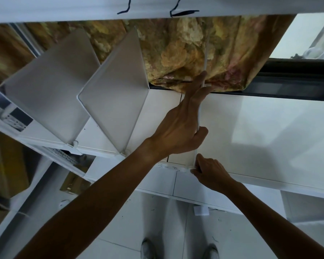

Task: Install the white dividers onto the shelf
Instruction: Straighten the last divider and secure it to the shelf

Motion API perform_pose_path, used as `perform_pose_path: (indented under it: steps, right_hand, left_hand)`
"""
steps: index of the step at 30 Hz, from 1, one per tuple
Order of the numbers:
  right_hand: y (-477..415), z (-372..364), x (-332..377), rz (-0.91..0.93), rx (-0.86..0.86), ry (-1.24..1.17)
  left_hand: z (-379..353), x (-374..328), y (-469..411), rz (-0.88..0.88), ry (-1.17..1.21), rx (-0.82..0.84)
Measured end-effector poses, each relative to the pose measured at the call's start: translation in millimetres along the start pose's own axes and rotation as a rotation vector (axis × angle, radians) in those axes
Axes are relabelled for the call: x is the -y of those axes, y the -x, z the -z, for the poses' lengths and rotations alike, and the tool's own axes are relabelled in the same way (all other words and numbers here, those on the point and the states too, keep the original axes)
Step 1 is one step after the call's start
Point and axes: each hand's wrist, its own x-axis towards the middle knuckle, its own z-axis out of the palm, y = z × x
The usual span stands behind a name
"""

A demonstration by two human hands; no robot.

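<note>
A white shelf [260, 128] runs across the view. Two white dividers stand upright on it at the left: one [51, 94] and a second [116, 94] beside it. A third white divider [206, 53] stands edge-on at the middle, seen only as a thin white line. My left hand [183, 126] lies flat against its left face, thumb hooked over its top edge. My right hand [209, 172] pinches the divider's front clip [189, 168] at the shelf's front lip.
A floral yellow-brown curtain [176, 49] hangs behind the shelf, with a window [303, 34] at the far right. Another white shelf [64, 8] sits above. Metal racking and cardboard boxes [6, 165] are at the left. White floor tiles and my shoes [148, 249] lie below.
</note>
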Motion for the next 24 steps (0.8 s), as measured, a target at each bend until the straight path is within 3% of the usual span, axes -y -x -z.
perform_pose_path:
  steps: [7,12,20,24]
  right_hand:
    - [-4.6,13.0,10.9,-0.077,0.08,-0.121]
    - [-4.3,20.2,24.3,-0.199,0.116,-0.208]
    - [3.2,15.1,38.4,-0.293,0.034,-0.186]
    - [7.1,4.0,44.2,-0.315,-0.063,-0.068]
  left_hand:
    - [13.1,0.2,4.3,-0.012,-0.144,0.054]
    - [30.4,0.2,13.4,0.095,-0.064,0.127]
    - [20.1,-7.3,37.9,0.154,0.035,0.138]
    - [0.9,17.4,93.8,0.282,0.053,0.188]
